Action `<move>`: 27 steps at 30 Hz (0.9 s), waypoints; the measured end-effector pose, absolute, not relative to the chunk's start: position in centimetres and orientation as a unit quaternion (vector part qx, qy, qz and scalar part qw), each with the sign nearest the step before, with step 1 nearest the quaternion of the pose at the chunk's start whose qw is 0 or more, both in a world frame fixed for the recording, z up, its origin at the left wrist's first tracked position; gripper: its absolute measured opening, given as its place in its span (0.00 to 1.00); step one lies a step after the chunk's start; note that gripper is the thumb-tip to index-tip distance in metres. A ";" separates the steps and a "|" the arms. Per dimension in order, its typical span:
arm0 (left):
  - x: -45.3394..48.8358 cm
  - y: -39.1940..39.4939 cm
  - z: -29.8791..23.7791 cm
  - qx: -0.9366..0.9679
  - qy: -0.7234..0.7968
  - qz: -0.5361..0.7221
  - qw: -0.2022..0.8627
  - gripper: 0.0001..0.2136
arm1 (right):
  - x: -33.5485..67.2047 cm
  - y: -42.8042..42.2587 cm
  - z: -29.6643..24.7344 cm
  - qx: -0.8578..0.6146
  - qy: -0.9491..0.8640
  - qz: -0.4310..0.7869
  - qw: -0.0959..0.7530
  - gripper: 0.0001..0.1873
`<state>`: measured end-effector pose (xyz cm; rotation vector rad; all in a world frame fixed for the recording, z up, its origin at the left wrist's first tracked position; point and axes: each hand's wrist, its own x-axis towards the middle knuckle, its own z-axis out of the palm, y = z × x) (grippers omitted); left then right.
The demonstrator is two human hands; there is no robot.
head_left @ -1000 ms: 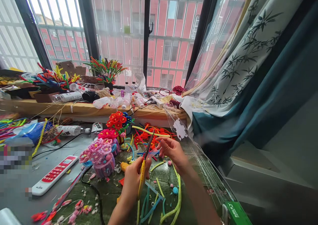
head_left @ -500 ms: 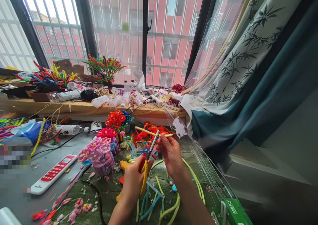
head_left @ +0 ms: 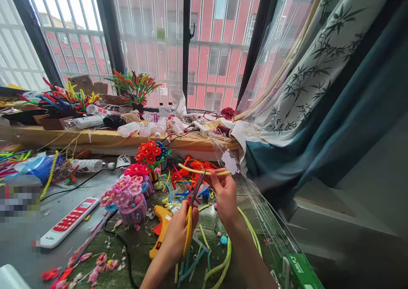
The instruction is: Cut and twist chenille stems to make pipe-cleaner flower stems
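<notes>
Fingers (head_left: 195, 215) of the left hand (head_left: 177, 231) grip upward-tilted scissors (head_left: 189, 224) while the raised right hand (head_left: 227, 199) pinches a yellow strip (head_left: 192, 169).

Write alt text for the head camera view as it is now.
A person's left hand holds scissors, tips close to a yellow pipe cleaner in the right hand. On the cluttered table lie a yellow glue gun and more pipe cleaners, with fuzzy flowers to the left and a window beyond.
</notes>
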<state>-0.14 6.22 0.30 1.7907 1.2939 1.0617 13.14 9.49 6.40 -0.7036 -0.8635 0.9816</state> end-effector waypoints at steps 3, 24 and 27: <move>0.1 6.4 0.3 0.671 0.499 0.414 0.360 0.27 | 12.9 9.4 6.4 -0.293 -0.396 0.460 0.739 0.15; 0.6 6.4 0.1 0.661 0.496 0.421 0.373 0.25 | 12.5 9.5 6.2 -0.247 -0.350 0.501 0.752 0.12; 0.8 6.2 0.0 0.661 0.502 0.434 0.350 0.26 | 12.3 9.6 5.9 -0.255 -0.338 0.510 0.749 0.12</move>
